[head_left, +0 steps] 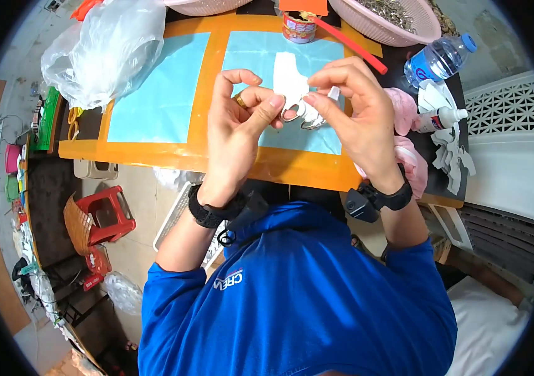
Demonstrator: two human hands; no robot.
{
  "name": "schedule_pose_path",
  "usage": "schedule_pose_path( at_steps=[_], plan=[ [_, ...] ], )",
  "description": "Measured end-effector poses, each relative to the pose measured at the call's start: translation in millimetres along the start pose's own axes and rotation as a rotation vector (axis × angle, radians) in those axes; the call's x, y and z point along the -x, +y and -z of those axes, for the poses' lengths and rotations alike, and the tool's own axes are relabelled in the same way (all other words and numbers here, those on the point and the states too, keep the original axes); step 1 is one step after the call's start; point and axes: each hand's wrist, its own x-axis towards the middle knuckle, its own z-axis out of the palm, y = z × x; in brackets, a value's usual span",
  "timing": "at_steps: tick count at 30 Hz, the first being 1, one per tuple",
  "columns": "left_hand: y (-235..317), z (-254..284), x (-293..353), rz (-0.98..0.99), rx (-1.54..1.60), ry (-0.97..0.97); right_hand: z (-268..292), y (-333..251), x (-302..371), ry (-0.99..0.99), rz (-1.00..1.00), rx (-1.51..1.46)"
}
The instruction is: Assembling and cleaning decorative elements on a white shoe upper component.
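Above the table I hold a thin white sheet-like piece [287,74] in both hands. Its upper part is flat, and shiny curved metal edges [312,121] show at its lower part; the exact kind cannot be told. My left hand [239,116] pinches its left side between thumb and fingers, with a ring on one finger. My right hand [362,103] is closed at its right side, thumb and forefinger close together on it. A small white tab [334,93] shows by the right fingers. Blue sheet [251,53] lies beneath, framed by orange tape [204,81].
At the back stand a can of yellowish paste [299,31] with a red stick [354,47] across it and a pink basket [426,34] of small metal parts. Right are a water bottle [439,59], white bottle [440,119], pink cloth [411,163] and white scraps [450,156]. A plastic bag [107,53] lies left.
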Motion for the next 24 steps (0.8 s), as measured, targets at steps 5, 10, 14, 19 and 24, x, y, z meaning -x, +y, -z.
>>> schedule_pose_path(
  at_steps=[5, 10, 14, 19, 24],
  plan=[
    [0, -5, 0, -0.003, -0.083, 0.01, 1, 5, -2, -0.048, 0.064, 0.075],
    [3, -6, -1, 0.095, 0.028, -0.027, 7, 0, -1, -0.098, 0.097, 0.141],
    [1, -7, 2, 0.093, -0.109, -0.035, 10, -5, -1, -0.134, 0.149, 0.261],
    [2, -10, 1, 0.123, -0.155, -0.029, 14, -13, -4, -0.171, 0.255, 0.398],
    [4, -10, 3, 0.083, -0.226, -0.083, 18, -11, -8, -0.236, 0.149, 0.246]
  ],
)
